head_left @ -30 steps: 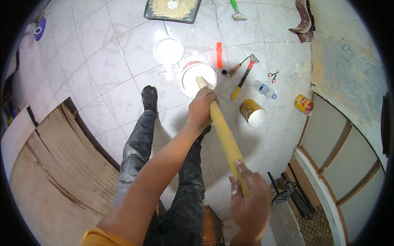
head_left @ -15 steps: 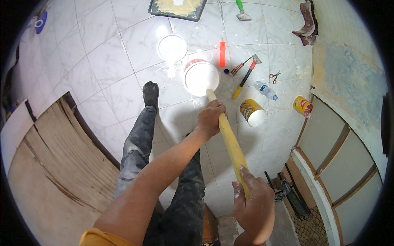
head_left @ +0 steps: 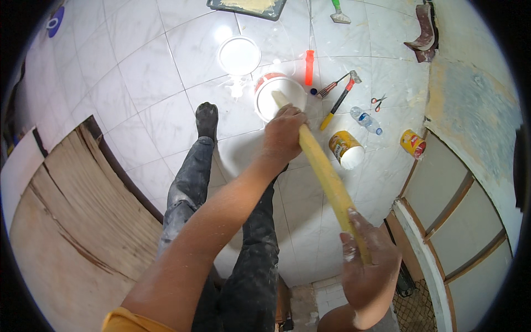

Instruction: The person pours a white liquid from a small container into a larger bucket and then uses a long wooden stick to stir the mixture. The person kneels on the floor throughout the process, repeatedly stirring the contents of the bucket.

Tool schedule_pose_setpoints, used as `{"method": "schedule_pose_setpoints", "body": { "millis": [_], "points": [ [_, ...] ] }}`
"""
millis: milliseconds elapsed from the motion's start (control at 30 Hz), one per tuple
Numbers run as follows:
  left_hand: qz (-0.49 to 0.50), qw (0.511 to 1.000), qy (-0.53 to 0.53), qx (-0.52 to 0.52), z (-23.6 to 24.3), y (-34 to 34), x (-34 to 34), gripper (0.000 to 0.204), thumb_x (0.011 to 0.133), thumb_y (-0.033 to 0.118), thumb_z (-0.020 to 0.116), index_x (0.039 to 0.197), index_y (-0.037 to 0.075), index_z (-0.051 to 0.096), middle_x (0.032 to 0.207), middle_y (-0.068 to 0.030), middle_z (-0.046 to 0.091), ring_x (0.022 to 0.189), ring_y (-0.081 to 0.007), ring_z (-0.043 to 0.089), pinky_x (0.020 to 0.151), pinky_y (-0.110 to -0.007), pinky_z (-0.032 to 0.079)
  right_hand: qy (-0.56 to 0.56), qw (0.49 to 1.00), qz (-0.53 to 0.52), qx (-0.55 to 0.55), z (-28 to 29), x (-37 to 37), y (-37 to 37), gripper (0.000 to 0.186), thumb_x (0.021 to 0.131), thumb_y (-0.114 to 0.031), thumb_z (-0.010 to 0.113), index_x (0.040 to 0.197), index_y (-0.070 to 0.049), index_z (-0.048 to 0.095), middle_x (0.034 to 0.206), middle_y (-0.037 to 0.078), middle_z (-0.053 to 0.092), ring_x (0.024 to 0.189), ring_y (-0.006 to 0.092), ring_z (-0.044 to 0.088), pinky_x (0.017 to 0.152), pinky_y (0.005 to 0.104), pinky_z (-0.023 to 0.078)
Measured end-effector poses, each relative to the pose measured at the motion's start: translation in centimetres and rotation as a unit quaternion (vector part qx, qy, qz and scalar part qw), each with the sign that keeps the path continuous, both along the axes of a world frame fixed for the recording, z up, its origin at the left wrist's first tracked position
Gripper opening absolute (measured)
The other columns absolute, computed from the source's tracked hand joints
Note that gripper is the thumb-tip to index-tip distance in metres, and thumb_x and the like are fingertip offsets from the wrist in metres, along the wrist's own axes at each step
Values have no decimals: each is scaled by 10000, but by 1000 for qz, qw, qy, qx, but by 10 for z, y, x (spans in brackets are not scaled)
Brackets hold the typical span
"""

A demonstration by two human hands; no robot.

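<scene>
A long yellowish wooden stick (head_left: 326, 174) slants from lower right up to a round white bucket (head_left: 266, 100). Its far end reaches into the white contents of the bucket. My left hand (head_left: 285, 133) is wrapped round the stick just short of the bucket's rim. Lower down, my right hand (head_left: 371, 260) grips the near end of the stick, white smears on its fingers. A round white lid (head_left: 239, 56) lies on the floor beyond the bucket. Right of the bucket stands a yellow can (head_left: 345, 148) with a white opening.
On the tiled floor lie a red-handled tool (head_left: 309, 67), a hammer (head_left: 341, 100), scissors (head_left: 378, 103), a plastic bottle (head_left: 366, 120), another yellow can (head_left: 413, 144) and a green-handled scraper (head_left: 339, 13). A dark tray (head_left: 268, 13) sits at the far edge. Wooden boards (head_left: 94, 205) stand left.
The near end of the stick has swung right with my right hand, so the stick slants more. My left hand still grips it near the bucket. The whole view has shifted slightly.
</scene>
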State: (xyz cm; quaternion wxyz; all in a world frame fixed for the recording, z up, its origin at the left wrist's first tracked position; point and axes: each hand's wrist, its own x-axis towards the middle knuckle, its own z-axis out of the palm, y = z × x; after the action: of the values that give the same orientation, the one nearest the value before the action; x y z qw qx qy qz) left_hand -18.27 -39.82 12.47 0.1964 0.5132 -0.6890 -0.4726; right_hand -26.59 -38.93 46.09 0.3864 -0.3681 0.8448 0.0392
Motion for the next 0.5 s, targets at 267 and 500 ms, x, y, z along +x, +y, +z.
{"method": "schedule_pose_setpoints", "body": {
  "millis": [267,500],
  "points": [
    [-30,995,6,95,8,38,-30,109,862,144,714,937,70,685,1101,-128,669,1117,-373,653,947,-464,539,21,998,8,52,4,-3,13,391,851,77,760,1240,51,734,928,260,731,815,262,726,728,346,565],
    [-17,996,-45,80,17,44,24,127,896,189,714,959,78,711,1098,-120,697,1141,-353,662,921,-451,553,-53,994,-51,82,8,13,-4,368,851,81,757,1218,62,740,866,243,730,721,261,702,692,348,555]
  ]
}}
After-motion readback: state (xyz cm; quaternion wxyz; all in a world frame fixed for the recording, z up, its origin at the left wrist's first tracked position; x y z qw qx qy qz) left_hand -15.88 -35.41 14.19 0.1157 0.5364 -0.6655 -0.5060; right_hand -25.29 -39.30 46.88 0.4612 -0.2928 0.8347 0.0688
